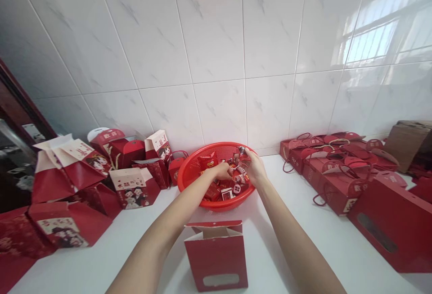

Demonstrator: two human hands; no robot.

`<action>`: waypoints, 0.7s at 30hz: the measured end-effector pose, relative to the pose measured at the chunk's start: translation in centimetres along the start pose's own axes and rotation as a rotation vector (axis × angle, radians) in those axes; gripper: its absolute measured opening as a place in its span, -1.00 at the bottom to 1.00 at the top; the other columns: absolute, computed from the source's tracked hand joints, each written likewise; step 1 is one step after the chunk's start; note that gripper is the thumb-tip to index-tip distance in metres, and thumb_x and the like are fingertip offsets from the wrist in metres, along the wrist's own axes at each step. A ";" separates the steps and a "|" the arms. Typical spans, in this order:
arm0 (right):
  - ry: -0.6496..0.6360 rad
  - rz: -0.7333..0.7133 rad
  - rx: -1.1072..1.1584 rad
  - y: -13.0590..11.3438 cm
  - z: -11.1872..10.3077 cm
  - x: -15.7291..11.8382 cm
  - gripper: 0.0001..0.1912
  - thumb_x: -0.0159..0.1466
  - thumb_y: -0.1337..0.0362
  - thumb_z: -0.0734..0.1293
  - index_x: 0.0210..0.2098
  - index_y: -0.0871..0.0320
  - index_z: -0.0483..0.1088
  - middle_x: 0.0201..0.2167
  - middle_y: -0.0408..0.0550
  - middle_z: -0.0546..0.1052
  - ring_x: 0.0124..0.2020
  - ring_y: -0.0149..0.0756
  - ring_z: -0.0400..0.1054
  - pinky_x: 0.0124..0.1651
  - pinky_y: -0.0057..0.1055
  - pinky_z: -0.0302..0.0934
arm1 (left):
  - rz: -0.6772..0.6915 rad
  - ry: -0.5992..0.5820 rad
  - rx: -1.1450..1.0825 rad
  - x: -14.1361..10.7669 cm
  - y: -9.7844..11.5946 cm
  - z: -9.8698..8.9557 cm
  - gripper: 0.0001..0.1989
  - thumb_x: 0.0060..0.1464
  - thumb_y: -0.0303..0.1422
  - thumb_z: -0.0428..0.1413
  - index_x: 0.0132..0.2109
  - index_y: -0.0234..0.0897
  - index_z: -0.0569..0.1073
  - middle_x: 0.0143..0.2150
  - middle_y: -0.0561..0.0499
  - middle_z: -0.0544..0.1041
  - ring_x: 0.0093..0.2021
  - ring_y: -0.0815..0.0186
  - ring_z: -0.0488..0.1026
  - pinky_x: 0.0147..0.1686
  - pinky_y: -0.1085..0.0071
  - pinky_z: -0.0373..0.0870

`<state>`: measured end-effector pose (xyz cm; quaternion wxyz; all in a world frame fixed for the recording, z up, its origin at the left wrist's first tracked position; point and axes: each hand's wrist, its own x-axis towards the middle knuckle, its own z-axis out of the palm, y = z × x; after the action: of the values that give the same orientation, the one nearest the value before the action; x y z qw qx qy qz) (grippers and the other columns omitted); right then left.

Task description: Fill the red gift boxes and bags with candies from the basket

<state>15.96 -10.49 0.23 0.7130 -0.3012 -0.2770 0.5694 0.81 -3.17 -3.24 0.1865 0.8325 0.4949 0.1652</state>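
A red plastic basket (184, 179) with a perforated wall holds a heap of wrapped candies (214, 191), mostly in red wrappers. Reaching in from the left, my left hand (222, 171) is over the heap with its fingers curled closed; what they grip is hidden. My right hand (255, 166) is at the basket's right side, fingers bent together around a small shiny wrapped candy (241, 150). Between my forearms, nearer to me, a red paper gift box (218, 255) stands upright with its top flaps open and an oval window low on its front.
On the left stand several red and cream gift boxes (135, 188) with cartoon couples. Rows of red boxes with cord handles (332, 177) fill the right, beside a larger red box (394, 226) and a brown carton (409, 145). A tiled wall (219, 109) rises behind the white tabletop (135, 235).
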 end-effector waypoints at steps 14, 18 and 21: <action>-0.038 -0.021 0.002 0.6 -0.4 0.5 -0.68 -0.02 0.07 0.56 -0.45 0.13 0.46 -0.44 -0.04 0.64 -0.45 -0.35 0.45 -0.39 -0.46 0.30 | -0.094 -0.224 0.035 1.0 0.8 -1.6 -0.64 0.28 -0.19 0.12 0.11 -0.31 0.45 0.12 -0.08 0.46 0.03 0.07 0.48 -0.02 0.12 0.51; -0.068 -0.035 -0.003 0.8 -0.7 0.7 -0.65 -0.07 0.08 0.58 -0.41 0.12 0.45 -0.38 -0.09 0.64 -0.40 -0.36 0.46 -0.30 -0.42 0.34 | -0.111 -0.235 0.012 1.0 1.5 -2.1 -0.80 0.07 -0.33 0.31 -0.17 -0.32 0.59 -0.15 -0.03 0.61 -0.15 0.16 0.55 -0.14 0.28 0.52; -0.099 -0.054 -0.007 1.0 -0.9 0.9 -0.62 -0.08 0.07 0.59 -0.39 0.10 0.46 -0.33 -0.11 0.63 -0.34 -0.35 0.47 -0.21 -0.39 0.35 | -0.079 -0.166 -0.066 0.8 2.2 -2.8 -0.88 -0.23 -0.52 0.37 -0.45 -0.27 0.63 -0.46 0.05 0.62 -0.28 0.18 0.58 -0.24 0.40 0.48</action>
<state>16.15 -9.56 -1.06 0.7125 -0.2677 -0.3219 0.5631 1.57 -2.98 0.35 0.2606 0.8164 0.5046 0.1043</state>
